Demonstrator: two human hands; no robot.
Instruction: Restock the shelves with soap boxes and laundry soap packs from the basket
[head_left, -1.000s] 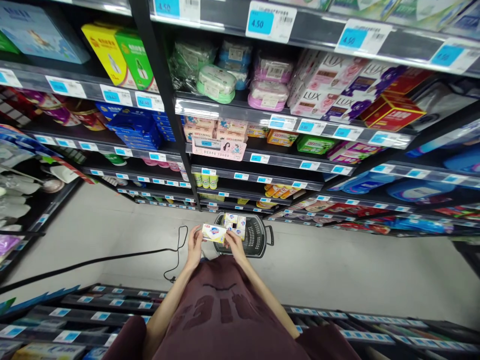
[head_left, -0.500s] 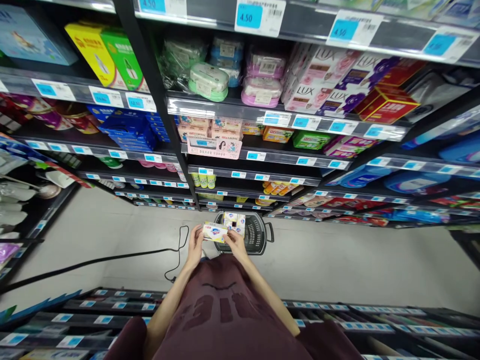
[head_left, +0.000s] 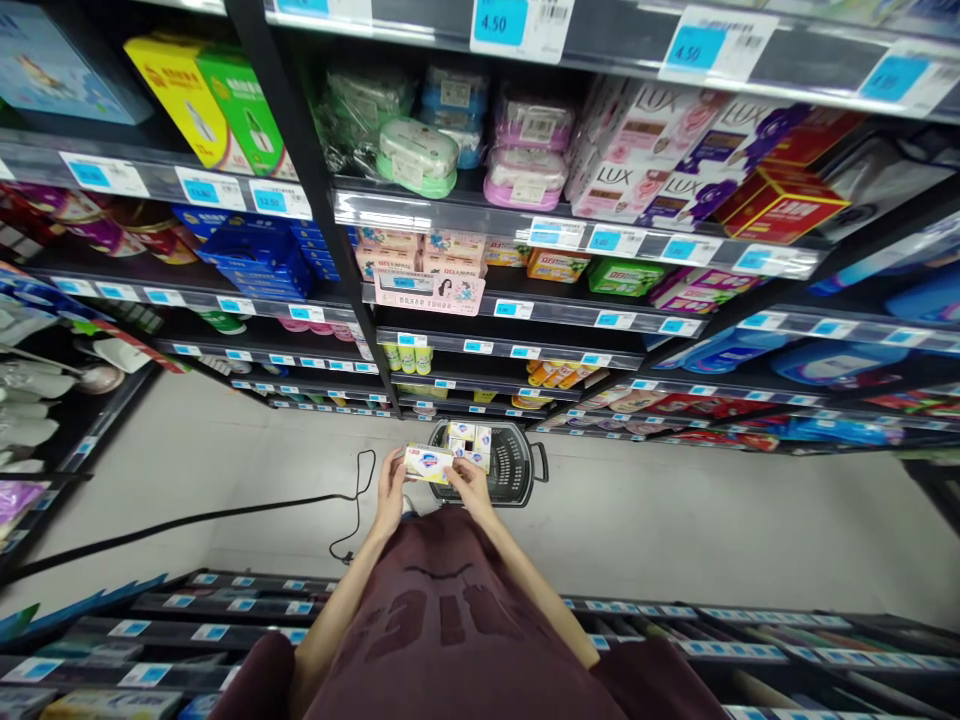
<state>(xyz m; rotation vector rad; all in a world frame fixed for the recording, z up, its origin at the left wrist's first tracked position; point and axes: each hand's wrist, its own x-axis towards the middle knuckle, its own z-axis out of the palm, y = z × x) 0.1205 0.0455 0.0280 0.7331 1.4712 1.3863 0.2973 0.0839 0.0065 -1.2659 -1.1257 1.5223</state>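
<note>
I hold a small yellow-and-white soap box [head_left: 428, 463] with a blue logo in front of my waist. My left hand [head_left: 391, 484] grips its left end with fingers wrapped round it. At the box's right end my right hand [head_left: 466, 482] pinches it from below. Just beyond my hands a dark plastic shopping basket [head_left: 517, 470] stands on the floor, with several similar soap boxes [head_left: 470, 442] lying in its left part.
Black store shelves [head_left: 517, 228] with soap and toiletry packs and blue price tags rise ahead and on both sides. A black cable [head_left: 225, 514] trails across the grey floor at left. A low shelf row [head_left: 225, 612] runs close behind my legs.
Both hands and the soap box stay almost where they were. The view has shifted slightly.
</note>
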